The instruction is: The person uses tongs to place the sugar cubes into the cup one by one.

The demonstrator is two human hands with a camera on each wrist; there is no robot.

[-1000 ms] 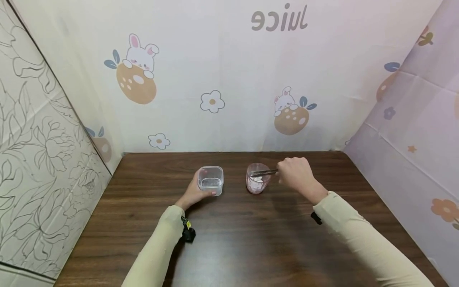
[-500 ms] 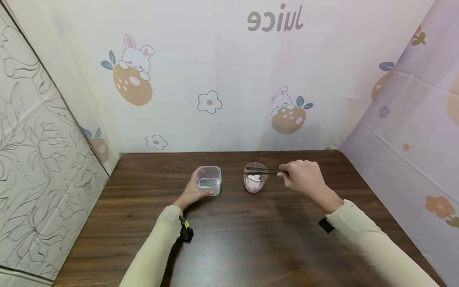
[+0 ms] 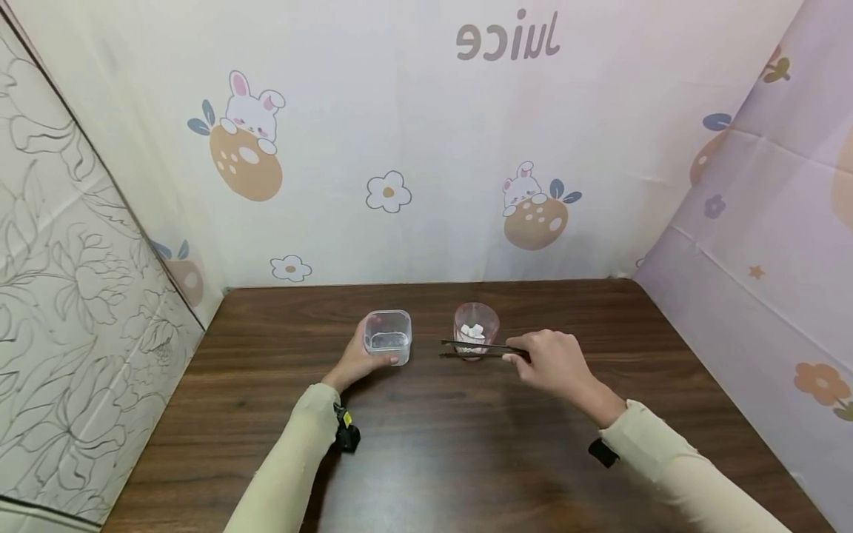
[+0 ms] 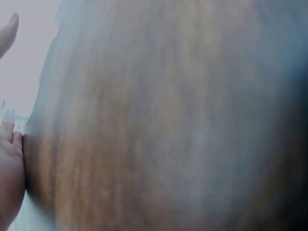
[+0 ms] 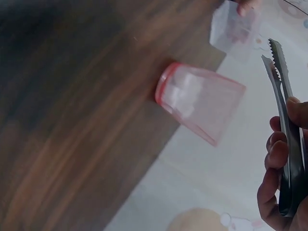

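Note:
In the head view my left hand (image 3: 355, 360) grips a clear square plastic container (image 3: 403, 351) from its left side, thumb across the front. Nothing solid shows inside it. To its right stands a pink-tinted clear cup (image 3: 489, 320) with several white cubes (image 3: 472, 332) at the bottom. My right hand (image 3: 553, 361) holds metal tongs (image 3: 489, 346) level, and they cross the cup's near side in this view. The right wrist view shows the tongs (image 5: 287, 130) above the cup (image 5: 211, 103), serrated tips slightly apart with nothing between them. Part of my left hand (image 4: 9, 168) shows in the left wrist view.
Both vessels stand on a dark brown wooden table (image 3: 426, 444), toward its back edge. Directly behind rises a pale printed cloth backdrop (image 3: 440, 244), with more cloth along both sides. A black camera (image 3: 347, 437) is strapped at the left wrist.
The tongs' tips have left the cup and come toward me, spreading apart along the way. My right hand has moved nearer and lower. My left hand and the container stay in place.

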